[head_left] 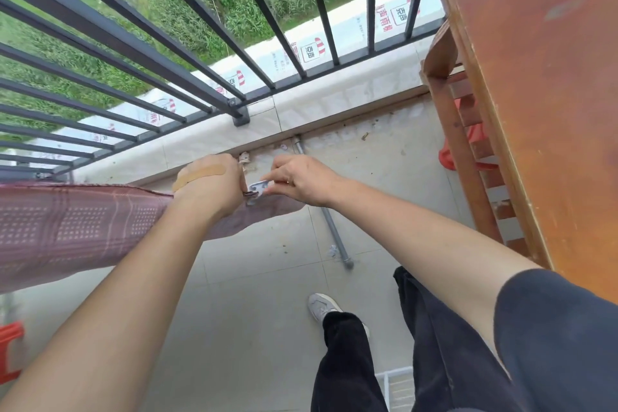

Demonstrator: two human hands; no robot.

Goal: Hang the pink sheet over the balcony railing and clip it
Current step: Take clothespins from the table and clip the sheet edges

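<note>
The pink patterned sheet (pixel 73 227) is draped in a long band from the left edge toward the middle, its right end reaching about the centre of the view. My left hand (pixel 210 184), with a plaster on its back, grips the sheet's upper edge near that end. My right hand (pixel 301 179) pinches a small pale clip (pixel 259 187) that sits on the sheet's edge right beside my left thumb. The dark metal balcony railing (pixel 140 43) fans out above both hands. What the sheet rests on is hidden under the fabric.
A brown wooden cabinet (pixel 541 94) fills the right side, with a slatted frame (pixel 468 157) and something red (pixel 448 157) behind it. A grey pipe (pixel 331 224) lies on the tiled floor. A red object (pixel 10 354) sits at lower left. My legs and shoe (pixel 321 306) are below.
</note>
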